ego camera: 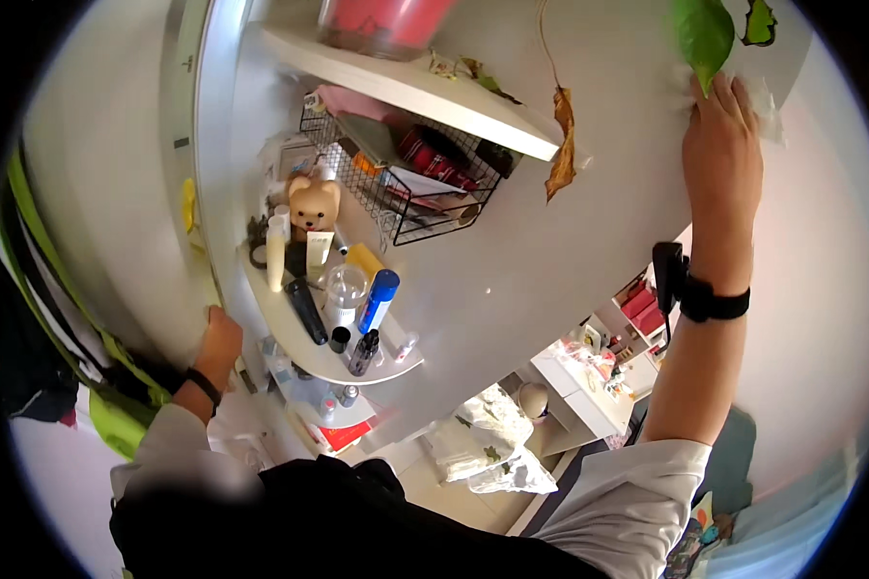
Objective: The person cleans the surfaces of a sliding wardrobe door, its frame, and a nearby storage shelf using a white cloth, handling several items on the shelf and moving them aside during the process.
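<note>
My right hand [724, 145] is raised at the upper right, its fingers stretched flat against the white side panel [492, 268]. Under and beside those fingers shows a thin white wipe or tissue [769, 116], held to the panel. A green leaf [706, 43] hangs over the fingertips. Lower left, my left hand [221, 340] has its fingers curled beside the edge of a pale door [123, 181]; whether it grips that edge is hidden. A dried brown leaf [563, 145] dangles from a stem between the hands.
A rounded shelf [398, 370] carries a bear figure [313, 203], a blue-capped spray can [379, 300], a clear cup [346, 286] and several bottles. Behind them stands a filled black wire basket [434, 210]. An upper shelf [405, 79] juts out, bearing a red container [384, 25].
</note>
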`<state>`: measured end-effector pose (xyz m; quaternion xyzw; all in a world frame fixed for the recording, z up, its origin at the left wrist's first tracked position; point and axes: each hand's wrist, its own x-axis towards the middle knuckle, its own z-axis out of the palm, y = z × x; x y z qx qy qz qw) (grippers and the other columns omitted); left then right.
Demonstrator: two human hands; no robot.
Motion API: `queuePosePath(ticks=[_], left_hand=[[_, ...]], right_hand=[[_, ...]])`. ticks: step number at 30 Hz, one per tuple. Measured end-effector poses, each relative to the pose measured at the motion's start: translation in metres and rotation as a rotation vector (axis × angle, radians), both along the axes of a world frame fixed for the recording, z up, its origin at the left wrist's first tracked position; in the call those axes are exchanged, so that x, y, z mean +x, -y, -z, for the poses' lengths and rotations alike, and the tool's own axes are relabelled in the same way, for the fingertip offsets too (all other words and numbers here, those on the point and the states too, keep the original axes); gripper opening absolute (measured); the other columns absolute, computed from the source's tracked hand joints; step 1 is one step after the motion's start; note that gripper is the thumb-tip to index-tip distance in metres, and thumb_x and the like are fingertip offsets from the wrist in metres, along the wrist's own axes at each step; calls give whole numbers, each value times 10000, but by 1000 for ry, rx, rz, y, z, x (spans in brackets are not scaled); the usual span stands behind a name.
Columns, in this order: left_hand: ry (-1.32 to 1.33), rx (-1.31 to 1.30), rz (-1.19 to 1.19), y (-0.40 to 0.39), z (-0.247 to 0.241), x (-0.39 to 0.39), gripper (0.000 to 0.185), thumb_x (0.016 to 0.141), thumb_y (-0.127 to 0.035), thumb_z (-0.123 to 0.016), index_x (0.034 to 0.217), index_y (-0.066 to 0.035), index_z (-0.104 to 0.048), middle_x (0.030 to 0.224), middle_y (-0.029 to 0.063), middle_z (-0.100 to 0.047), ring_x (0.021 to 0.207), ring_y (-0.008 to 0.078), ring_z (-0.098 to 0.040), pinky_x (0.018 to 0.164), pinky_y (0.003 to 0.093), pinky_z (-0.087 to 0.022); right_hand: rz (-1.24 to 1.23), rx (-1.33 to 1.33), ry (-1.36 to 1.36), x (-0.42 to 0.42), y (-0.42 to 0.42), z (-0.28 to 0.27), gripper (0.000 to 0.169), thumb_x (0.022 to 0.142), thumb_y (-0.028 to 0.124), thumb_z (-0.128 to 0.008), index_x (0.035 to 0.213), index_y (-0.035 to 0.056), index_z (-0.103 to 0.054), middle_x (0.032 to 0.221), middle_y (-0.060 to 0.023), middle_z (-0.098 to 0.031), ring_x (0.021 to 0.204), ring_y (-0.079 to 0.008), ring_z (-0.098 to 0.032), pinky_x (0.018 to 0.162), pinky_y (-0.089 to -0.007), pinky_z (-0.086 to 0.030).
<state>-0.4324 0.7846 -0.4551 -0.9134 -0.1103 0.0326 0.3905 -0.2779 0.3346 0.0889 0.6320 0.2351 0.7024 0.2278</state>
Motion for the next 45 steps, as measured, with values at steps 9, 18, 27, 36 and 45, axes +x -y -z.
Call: queuePosePath(ticks=[9, 18, 27, 36, 45], left_hand=[[-24, 153, 54, -28, 12, 1, 258, 944, -231, -540, 948, -138, -781, 907, 38, -747, 938, 225, -646, 919, 404, -363], [-39, -15, 97, 21, -25, -18, 220, 888, -220, -597, 920, -84, -767, 922, 90, -739, 882, 240, -646, 951, 433, -400], [-90, 68, 86, 33, -48, -50, 194, 876, -236, -594, 871, -161, -774, 808, 13, -719, 796, 170, -622, 854, 382, -367], [-106, 83, 138, 40, -48, -69, 223, 847, -244, -608, 873, -113, -786, 805, 45, -731, 793, 217, -645, 914, 432, -394], [-138, 77, 199, 49, -70, -91, 181, 859, -253, -599, 878, -150, -747, 805, 13, -680, 734, 185, -592, 841, 421, -396]], right_hand=[[30, -12, -445, -18, -4, 190, 537, 851, 38, -528, 1387, 59, -570, 1500, -118, -492, 1440, -302, -412, 1124, -533, -382], [-117, -39, -693, -53, 27, 338, 349, 908, 53, -517, 1226, 76, -659, 1346, -88, -649, 1324, -337, -554, 1066, -504, -413], [-1032, 1037, -1112, -87, -18, 423, 323, 916, -71, -517, 1222, -46, -619, 1345, -173, -586, 1130, -248, -616, 940, -360, -516], [-1491, 790, -1485, -148, -142, 416, 502, 869, -93, -521, 1369, -108, -469, 1419, -227, -526, 1270, -314, -556, 1069, -412, -471], [-1693, 565, -1061, -153, -254, 349, 507, 796, -91, -515, 1301, -132, -546, 1323, -198, -530, 1220, -308, -555, 1059, -422, -449]])
